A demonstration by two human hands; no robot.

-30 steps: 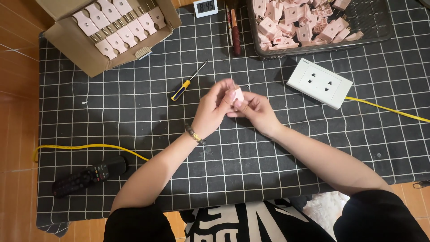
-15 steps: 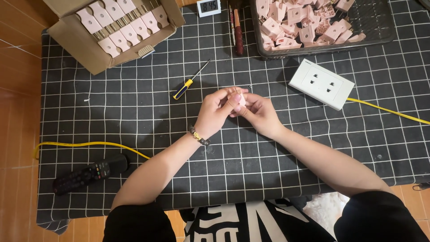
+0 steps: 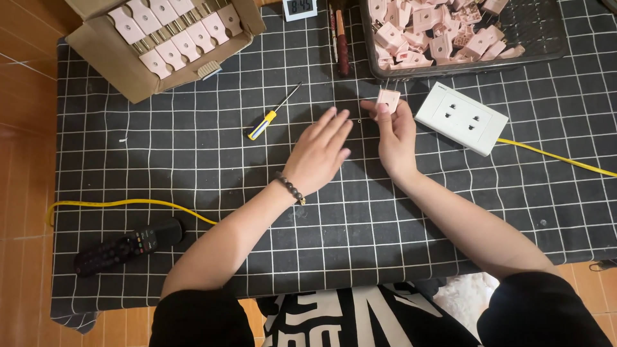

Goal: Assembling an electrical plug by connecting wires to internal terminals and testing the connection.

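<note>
My right hand point(image 3: 395, 132) holds a small pink plastic plug part point(image 3: 387, 99) pinched between thumb and fingertips, raised just left of the white wall socket plate point(image 3: 461, 117). My left hand point(image 3: 319, 153) lies flat and empty on the black checked mat, fingers spread and pointing up to the right, a beaded bracelet on its wrist. A yellow-handled screwdriver point(image 3: 272, 113) lies on the mat a little up and left of that hand.
A black wire basket point(image 3: 543, 38) at the top right holds several pink parts. A cardboard box point(image 3: 122, 74) at the top left holds rows of finished pink parts. A yellow cable point(image 3: 553, 156) leaves the socket plate. A black remote point(image 3: 125, 245) lies lower left. Pens point(image 3: 339, 35) and a small clock point(image 3: 299, 8) are at the top.
Both hands were together on the pink part at the mat's middle. Now they have parted: the right hand carried the part up and right, and the left hand let go and flattened out.
</note>
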